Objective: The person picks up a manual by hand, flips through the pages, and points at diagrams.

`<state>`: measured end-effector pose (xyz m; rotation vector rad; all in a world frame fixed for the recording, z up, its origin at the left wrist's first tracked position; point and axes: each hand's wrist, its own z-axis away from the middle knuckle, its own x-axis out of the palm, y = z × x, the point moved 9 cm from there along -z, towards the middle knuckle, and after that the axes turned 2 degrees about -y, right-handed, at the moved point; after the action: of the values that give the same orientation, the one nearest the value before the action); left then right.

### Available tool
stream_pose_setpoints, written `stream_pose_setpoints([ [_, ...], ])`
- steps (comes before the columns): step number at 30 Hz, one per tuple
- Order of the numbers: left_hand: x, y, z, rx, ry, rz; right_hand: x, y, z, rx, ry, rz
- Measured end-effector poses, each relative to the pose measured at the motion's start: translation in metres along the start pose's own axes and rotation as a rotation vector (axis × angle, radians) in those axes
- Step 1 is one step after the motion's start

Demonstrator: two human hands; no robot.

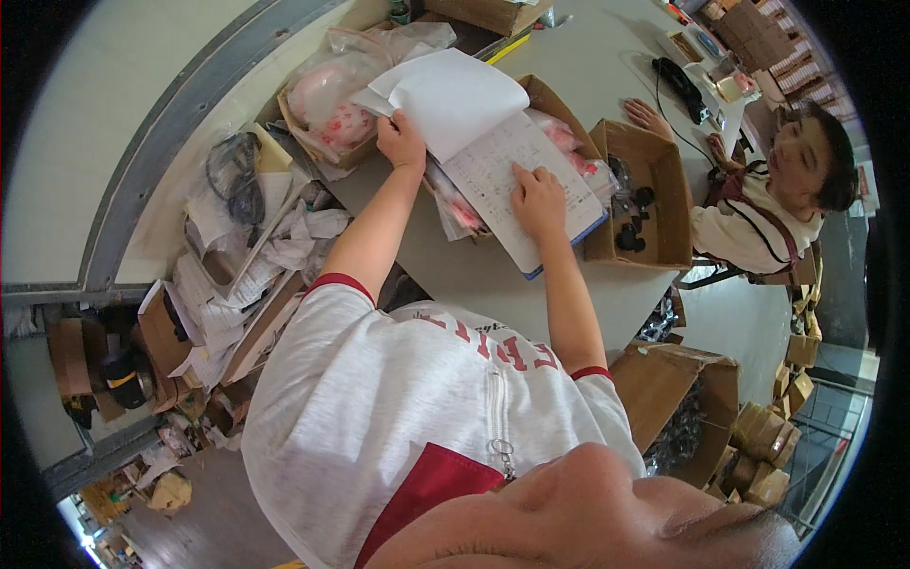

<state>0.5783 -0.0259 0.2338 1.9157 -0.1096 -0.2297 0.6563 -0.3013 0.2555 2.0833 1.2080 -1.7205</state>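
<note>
The left hand [402, 142] grips the turned-up white sheets [464, 95] at their edge; the right hand [538, 201] touches the handwritten page [485, 163], index finger extended, the others bent. The paper pad [575, 197] (blue-backed) lies over bagged pink items [557, 136], beside an open cardboard box [668, 185] containing black parts [629, 237].
</note>
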Motion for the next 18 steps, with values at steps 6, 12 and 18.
stream_pose_setpoints([
  [6, -0.003, 0.005, 0.0, 0.055, 0.014, 0.028, 0.0, -0.001, -0.002, 0.011, -0.032, -0.015],
  [12, -0.001, 0.0, -0.001, 0.029, -0.008, -0.002, 0.005, 0.004, -0.003, 0.032, -0.047, 0.01],
  [18, -0.001, 0.004, -0.001, 0.046, -0.005, 0.024, 0.015, 0.006, -0.015, 0.158, -0.321, 0.092],
])
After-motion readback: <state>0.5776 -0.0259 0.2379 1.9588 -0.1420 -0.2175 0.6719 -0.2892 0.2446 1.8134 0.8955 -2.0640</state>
